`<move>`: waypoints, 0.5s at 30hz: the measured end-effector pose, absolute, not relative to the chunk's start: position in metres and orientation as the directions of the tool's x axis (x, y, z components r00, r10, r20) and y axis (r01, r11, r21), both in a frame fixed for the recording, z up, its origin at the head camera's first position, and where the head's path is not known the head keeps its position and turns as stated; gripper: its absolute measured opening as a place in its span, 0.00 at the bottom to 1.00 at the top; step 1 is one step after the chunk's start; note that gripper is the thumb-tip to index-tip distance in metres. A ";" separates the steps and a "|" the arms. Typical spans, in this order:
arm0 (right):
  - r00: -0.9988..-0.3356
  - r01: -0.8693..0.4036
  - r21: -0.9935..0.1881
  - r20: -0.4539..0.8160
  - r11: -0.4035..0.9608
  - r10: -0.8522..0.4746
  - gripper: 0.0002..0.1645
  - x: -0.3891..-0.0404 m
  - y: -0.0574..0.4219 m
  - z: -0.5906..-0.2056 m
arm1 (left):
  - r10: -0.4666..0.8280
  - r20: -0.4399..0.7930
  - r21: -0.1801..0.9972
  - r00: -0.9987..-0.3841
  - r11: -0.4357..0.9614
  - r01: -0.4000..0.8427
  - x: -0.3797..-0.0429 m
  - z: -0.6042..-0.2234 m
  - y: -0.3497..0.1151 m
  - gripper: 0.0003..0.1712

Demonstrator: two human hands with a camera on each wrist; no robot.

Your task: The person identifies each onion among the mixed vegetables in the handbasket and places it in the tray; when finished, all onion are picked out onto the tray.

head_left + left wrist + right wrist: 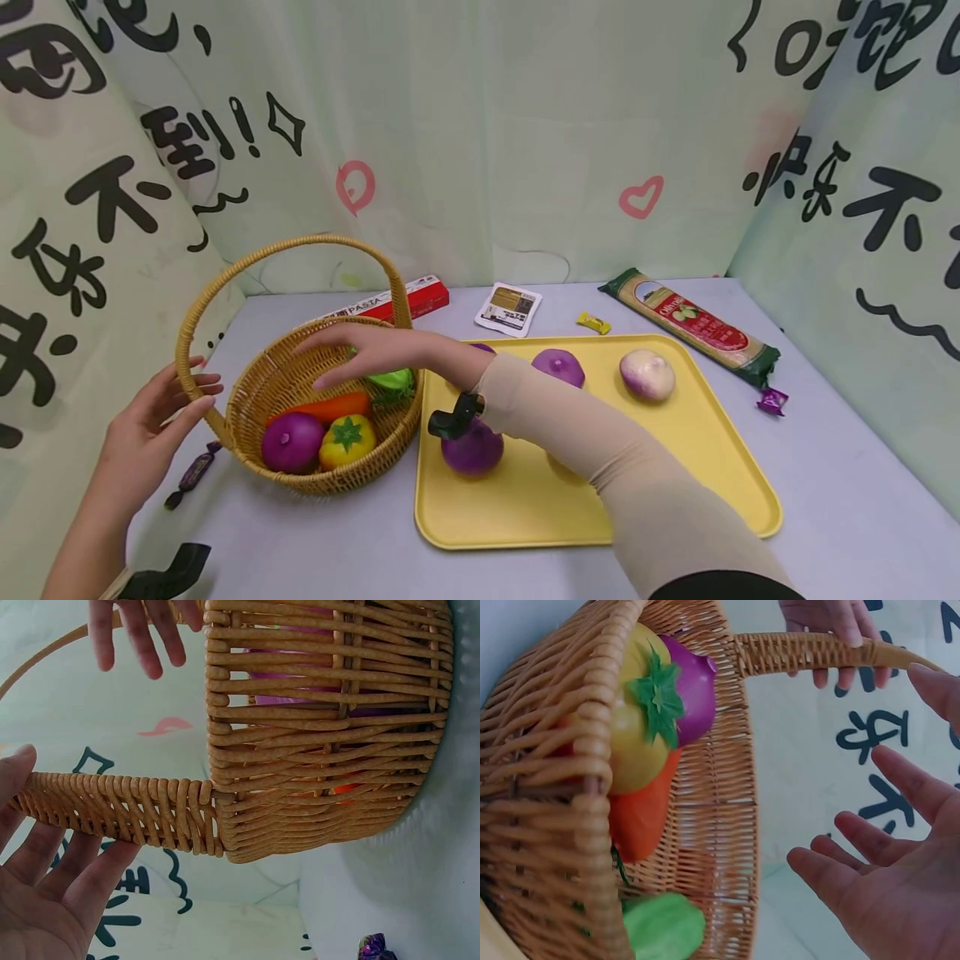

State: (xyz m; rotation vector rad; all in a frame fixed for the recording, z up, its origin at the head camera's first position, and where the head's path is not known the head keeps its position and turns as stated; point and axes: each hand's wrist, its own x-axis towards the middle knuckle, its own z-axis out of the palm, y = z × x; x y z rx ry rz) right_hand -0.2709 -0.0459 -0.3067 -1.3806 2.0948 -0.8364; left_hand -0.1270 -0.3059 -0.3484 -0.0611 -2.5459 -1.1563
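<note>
My left hand (150,429) holds the handle (288,242) of a wicker basket (330,483) near its left base, thumb on one side and fingers on the other. Above the basket's opening hovers my right hand (371,354), its fingers spread and nothing in them. Inside lie a purple onion (291,442), a yellow vegetable (347,442) with a green star-shaped top, an orange carrot (330,408) and a green vegetable (664,926), partly hidden in the head view. A yellow tray (540,525) to the right carries purple onions (472,450) and a white-purple turnip (647,375); my right forearm covers part of it.
Behind the basket lies a red box (429,296). A white packet (508,309), a yellow candy (594,323) and a pasta bag (690,325) lie behind the tray. A purple candy (772,402) is at right; a dark wrapped candy (193,477) lies left of the basket.
</note>
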 end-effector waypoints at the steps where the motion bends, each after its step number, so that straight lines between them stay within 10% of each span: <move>1: -0.362 -0.626 -0.719 -0.077 0.304 -0.929 0.33 -0.270 -0.049 -0.308 | -0.102 0.324 0.724 -0.940 0.667 0.177 -0.127 -0.349 -0.306 0.30; 15: -0.324 -0.610 -0.705 -0.195 0.362 -0.926 0.36 -0.271 -0.086 -0.320 | -0.110 0.340 0.711 -0.934 0.680 0.179 -0.127 -0.350 -0.306 0.30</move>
